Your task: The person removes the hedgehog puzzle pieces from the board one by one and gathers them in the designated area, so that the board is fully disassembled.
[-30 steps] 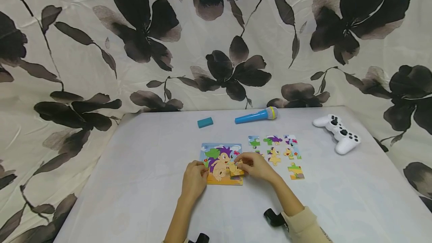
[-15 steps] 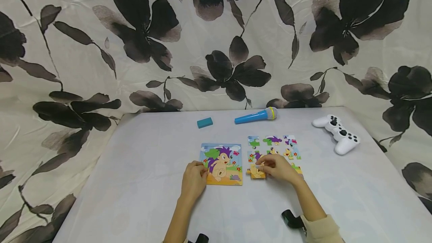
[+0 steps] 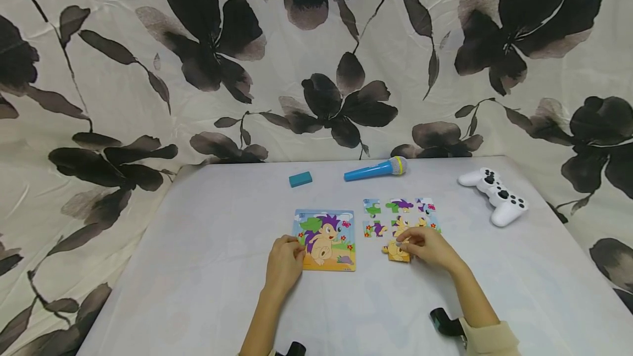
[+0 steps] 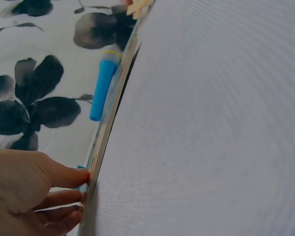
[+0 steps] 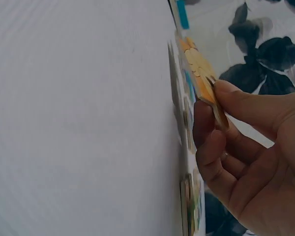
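Note:
In the head view, a square jigsaw board [image 3: 323,238] with a purple-spined hedgehog picture lies on the white table. My left hand [image 3: 286,261] holds its left edge with thumb and fingertips, and the left wrist view shows my left hand [image 4: 32,194] at that thin edge. To the right of the board, my right hand [image 3: 429,246] pinches a yellow-orange puzzle piece [image 3: 397,251]. From the right wrist, the puzzle piece [image 5: 199,69] appears tilted and raised between thumb and fingers. Several loose puzzle pieces [image 3: 375,228] lie beyond it, some partly hidden by the right hand.
A teal block [image 3: 300,179] and a blue toy microphone [image 3: 376,170] lie near the table's back edge. At the right is a white game controller [image 3: 494,196]. A floral cloth [image 3: 316,43] hangs behind the white table [image 3: 222,268].
The right hand has carried the yellow-orange puzzle piece rightward, from above the board to beside the loose pieces. The left hand has stayed at the board's left edge.

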